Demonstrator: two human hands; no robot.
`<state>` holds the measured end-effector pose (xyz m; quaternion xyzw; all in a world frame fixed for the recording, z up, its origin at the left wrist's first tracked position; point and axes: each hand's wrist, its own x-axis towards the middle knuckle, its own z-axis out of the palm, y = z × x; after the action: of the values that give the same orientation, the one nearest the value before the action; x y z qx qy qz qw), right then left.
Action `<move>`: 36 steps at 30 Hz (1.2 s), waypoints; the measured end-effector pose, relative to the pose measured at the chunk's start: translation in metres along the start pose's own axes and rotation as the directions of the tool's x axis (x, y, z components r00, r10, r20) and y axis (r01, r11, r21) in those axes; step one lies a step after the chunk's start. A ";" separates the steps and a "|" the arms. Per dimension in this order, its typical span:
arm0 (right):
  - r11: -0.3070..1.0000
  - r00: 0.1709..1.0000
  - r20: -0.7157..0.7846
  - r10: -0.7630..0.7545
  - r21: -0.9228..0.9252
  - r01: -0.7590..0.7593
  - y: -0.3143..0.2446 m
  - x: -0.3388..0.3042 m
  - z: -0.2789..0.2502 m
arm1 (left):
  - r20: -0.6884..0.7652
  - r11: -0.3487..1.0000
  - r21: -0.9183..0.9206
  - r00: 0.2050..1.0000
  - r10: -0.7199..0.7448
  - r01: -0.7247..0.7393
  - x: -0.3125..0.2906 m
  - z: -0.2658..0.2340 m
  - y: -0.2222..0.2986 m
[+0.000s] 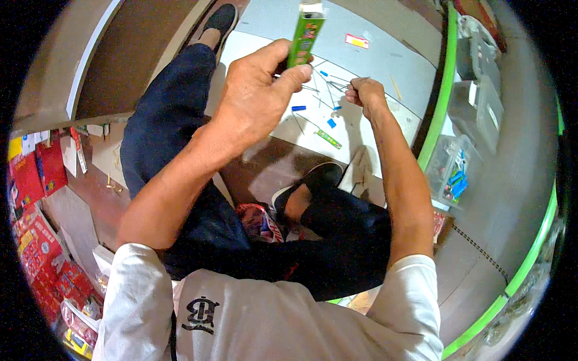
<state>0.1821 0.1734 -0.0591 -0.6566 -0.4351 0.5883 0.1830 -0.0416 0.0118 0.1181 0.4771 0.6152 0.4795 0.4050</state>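
My left hand [250, 99] is closed round a narrow green printed box [306, 37], held up with its white end open at the top. To the right, my right hand [367, 95] pinches the ends of thin grey rods [338, 82], low over a white board. More thin rods lie loose beside them. Among the rods are small blue pieces, including a short blue cylinder [298, 108] and a blue block [331, 123]. A flat green printed strip [329, 139] lies on the near part of the board. What the rods belong to is too small to tell.
The white board [394, 117] lies between my legs and a green-edged shelf [442, 102]. A red-and-yellow label [357, 41] is at its far side. Clear plastic bins [451, 165], one holding blue pieces, stand at right. Red packages [45, 253] are stacked at left.
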 end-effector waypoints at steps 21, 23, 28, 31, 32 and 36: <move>0.822 0.797 0.208 -0.568 0.086 0.563 -0.159 -0.233 -0.033 | 0.459 0.926 -0.351 0.887 0.042 0.138 -0.010 0.001 0.023; 0.775 0.757 0.165 -0.632 0.105 0.624 -0.152 -0.257 -0.029 | 0.491 0.932 -0.346 0.868 0.078 0.112 -0.012 0.003 0.024; 0.554 0.539 -0.158 -0.827 -0.071 0.829 -0.134 -0.262 -0.019 | 0.539 0.949 -0.293 0.840 0.060 0.120 -0.015 0.004 0.021; 0.425 0.425 -0.029 -0.905 -0.117 0.898 -0.133 -0.261 -0.019 | 0.543 0.944 -0.307 0.837 0.071 0.120 -0.015 0.004 0.020; 0.466 0.466 -0.027 -0.884 -0.110 0.878 -0.133 -0.261 -0.018 | 0.527 0.951 -0.295 0.846 0.079 0.094 -0.014 0.005 0.020; 0.409 0.419 0.027 -0.908 -0.169 0.897 -0.136 -0.264 -0.020 | 0.498 0.965 -0.259 0.861 0.102 0.036 -0.014 0.010 0.021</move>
<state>0.1715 0.0466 0.2097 -0.3514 -0.7580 0.3380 0.4333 -0.0253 0.0017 0.1367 0.5398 0.4106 0.4202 0.6028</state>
